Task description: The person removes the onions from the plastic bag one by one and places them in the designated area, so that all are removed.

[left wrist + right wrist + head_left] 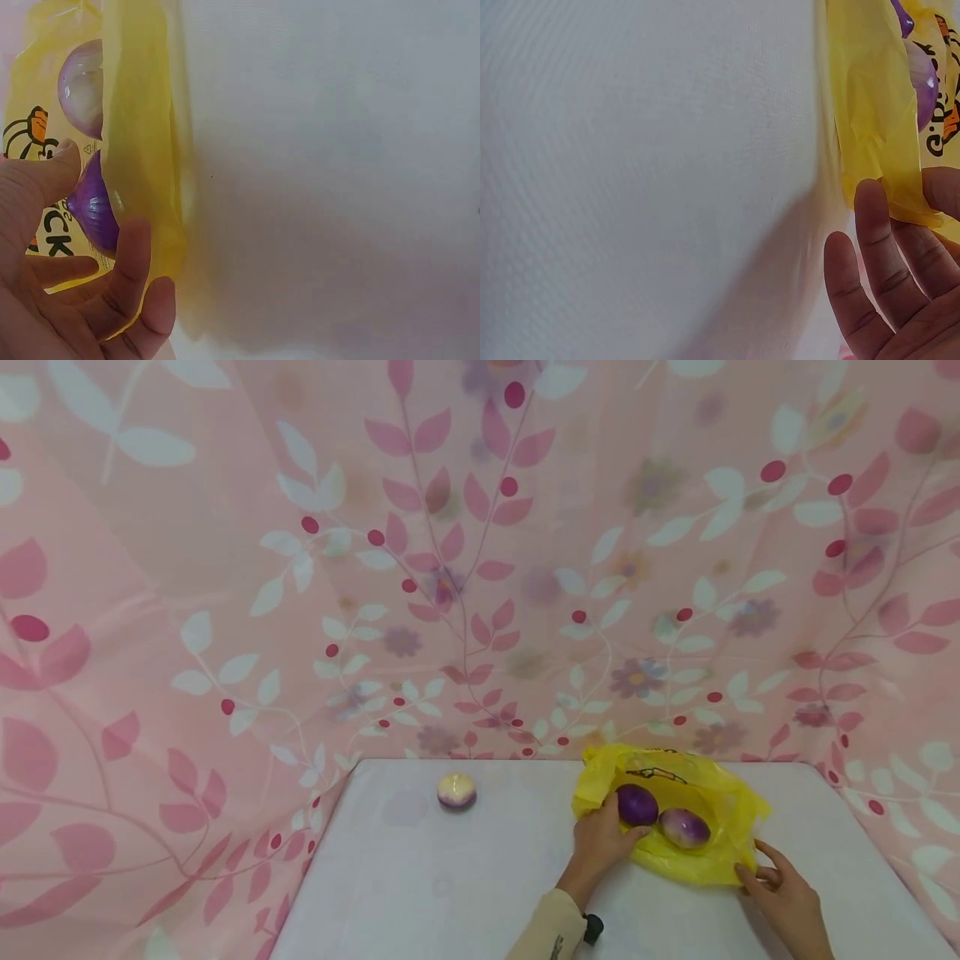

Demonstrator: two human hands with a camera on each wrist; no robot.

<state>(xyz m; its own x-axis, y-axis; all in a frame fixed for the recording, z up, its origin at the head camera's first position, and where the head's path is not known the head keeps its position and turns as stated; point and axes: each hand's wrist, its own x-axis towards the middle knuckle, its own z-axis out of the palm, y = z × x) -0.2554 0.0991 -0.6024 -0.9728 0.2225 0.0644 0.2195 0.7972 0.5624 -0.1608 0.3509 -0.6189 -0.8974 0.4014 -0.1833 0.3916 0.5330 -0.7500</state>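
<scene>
Yellow plastic bag (693, 867), toward the far right corner of the table (420, 877), holds a dark purple onion (637, 805) and a paler onion (685, 828). Right hand (783, 893) pinches its right side; left hand (602, 842) curves loosely opposite, its hold unclear. Best raise both sides evenly.

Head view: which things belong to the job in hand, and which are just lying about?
In the job:
yellow bag, held by the left hand and right hand
dark purple bulb and purple-and-white bulb, inside the bag

Apparently just lying about:
cream-and-purple bulb, loose on the table; it could still belong
floral cloth behind the table
</scene>
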